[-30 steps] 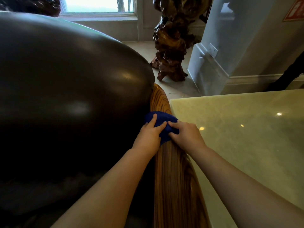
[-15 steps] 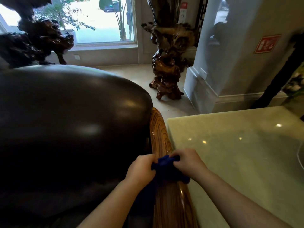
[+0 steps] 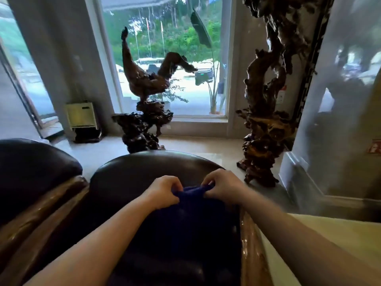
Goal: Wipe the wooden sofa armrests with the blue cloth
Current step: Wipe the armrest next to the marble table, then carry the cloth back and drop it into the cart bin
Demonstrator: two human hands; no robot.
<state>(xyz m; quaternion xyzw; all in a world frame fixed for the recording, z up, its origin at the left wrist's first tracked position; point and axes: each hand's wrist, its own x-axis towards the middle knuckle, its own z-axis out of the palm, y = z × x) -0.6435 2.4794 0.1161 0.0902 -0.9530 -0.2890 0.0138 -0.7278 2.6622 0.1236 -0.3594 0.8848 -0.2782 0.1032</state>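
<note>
The dark blue cloth hangs spread between my two hands, in front of the dark leather sofa cushion. My left hand pinches its upper left edge and my right hand pinches its upper right edge. The glossy wooden armrest runs down the lower right beside the cushion, under my right forearm. A second wooden armrest slopes along the lower left, below another dark cushion. The cloth's lower part blends into the dark leather.
A pale stone tabletop lies at the right, touching the armrest. Two dark root-wood sculptures stand on the floor ahead, before a large window. A white pillar base stands at the right.
The cloth has come off the right armrest and both hands now hold it up, stretched between them. The view has tilted up toward the window.
</note>
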